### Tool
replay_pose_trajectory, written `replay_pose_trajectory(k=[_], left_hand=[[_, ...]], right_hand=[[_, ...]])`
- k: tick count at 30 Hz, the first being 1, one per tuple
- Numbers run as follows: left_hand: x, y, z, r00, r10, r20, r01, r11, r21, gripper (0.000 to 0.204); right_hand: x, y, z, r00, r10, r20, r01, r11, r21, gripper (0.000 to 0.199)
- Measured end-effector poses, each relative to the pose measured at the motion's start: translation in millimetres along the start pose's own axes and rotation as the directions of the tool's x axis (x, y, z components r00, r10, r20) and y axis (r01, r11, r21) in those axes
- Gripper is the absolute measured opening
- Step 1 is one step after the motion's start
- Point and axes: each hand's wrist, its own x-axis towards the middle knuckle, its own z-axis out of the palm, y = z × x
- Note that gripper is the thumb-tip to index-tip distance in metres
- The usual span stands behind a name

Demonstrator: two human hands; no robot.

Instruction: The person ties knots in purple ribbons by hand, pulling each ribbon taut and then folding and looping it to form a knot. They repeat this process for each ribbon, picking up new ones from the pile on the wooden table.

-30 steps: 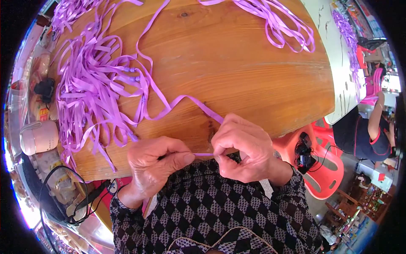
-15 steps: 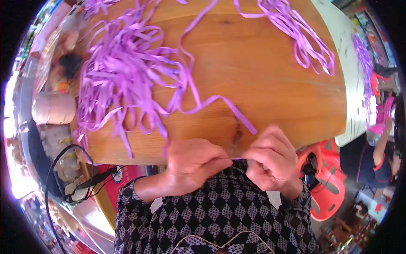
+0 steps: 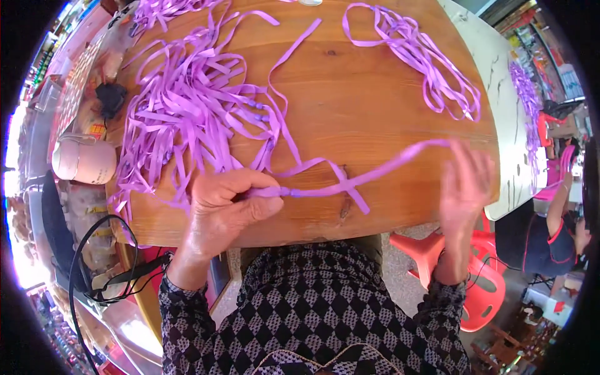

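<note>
A person in a black-and-grey diamond-patterned top works a purple ribbon (image 3: pixel 350 182) at the near edge of a wooden table (image 3: pixel 369 94). The left hand (image 3: pixel 225 209) rests on the tabletop with thumb and fingers closed on the ribbon's near end, where two strands meet at a small bead-like knot just past the fingertips. From that pinch the ribbon's long axis runs rightward and slightly away, rising across the wood toward the right hand (image 3: pixel 465 184), which is raised at the table's right edge. That hand is motion-blurred, its fingers spread and loosely extended; the ribbon's far end reaches it near the fingertips, but whether it is gripped cannot be told. A short loose tail crosses the strand midway and points back toward the person.

The left hand is the nearer one to the knot, the right holds off at the strand's far end. To the left lies a tangled ribbon pile (image 3: pixel 194 119), touching the left hand's knuckles; a smaller ribbon bunch (image 3: pixel 431 69) lies well apart at the table's far right. A pale cup (image 3: pixel 84 161) sits beside the table's left edge, and a red stool (image 3: pixel 481 281) stands below the right forearm.
</note>
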Motion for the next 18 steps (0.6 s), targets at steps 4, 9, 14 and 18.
replay_pose_trajectory(k=[4, 9, 14, 18], left_hand=[[0.4, 13.6, 17.1, 0.989, -0.096, 0.109, 0.100, 0.994, -0.035, 0.016], [4.9, 14.6, 29.7, 0.990, -0.060, 0.127, 0.081, 0.983, -0.168, 0.016], [8.9, 23.2, 39.9, 0.989, -0.038, 0.146, 0.073, 0.967, -0.245, 0.018], [8.9, 28.7, 43.5, 0.984, -0.096, 0.153, 0.120, 0.980, -0.160, 0.019]], right_hand=[[20.9, -67.0, -1.7, 0.988, -0.147, 0.042, 0.089, 0.776, 0.625, 0.036], [12.0, -95.3, 22.9, 0.968, -0.201, 0.151, -0.066, 0.376, 0.924, 0.036], [5.4, -96.2, 27.8, 0.973, -0.212, -0.091, 0.199, 0.571, 0.797, 0.032], [1.4, -101.2, 22.8, 0.974, -0.157, -0.161, 0.224, 0.629, 0.744, 0.030]])
